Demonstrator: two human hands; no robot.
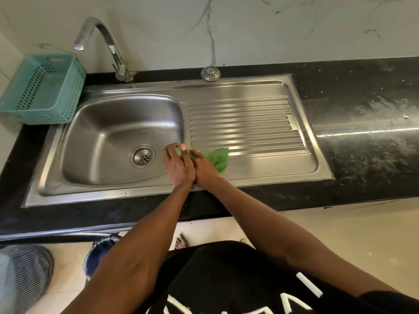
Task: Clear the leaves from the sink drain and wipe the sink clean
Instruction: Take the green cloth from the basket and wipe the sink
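The steel sink [95, 137] has a round drain [142, 156] with no leaves visible in it; water droplets dot the basin floor. A green cloth [218, 158] lies at the front of the ribbed drainboard [247, 125], by the basin's right rim. My left hand [178, 165] and my right hand [205, 167] are pressed side by side there, and both hold the cloth's left end with curled fingers. Most of the cloth beneath them is hidden.
A curved chrome tap [106, 41] stands behind the basin. A teal perforated basket [43, 89] sits at the left. A loose round strainer cap [210, 73] lies on the black countertop [362, 114] by the marble wall. A bin stands on the floor below.
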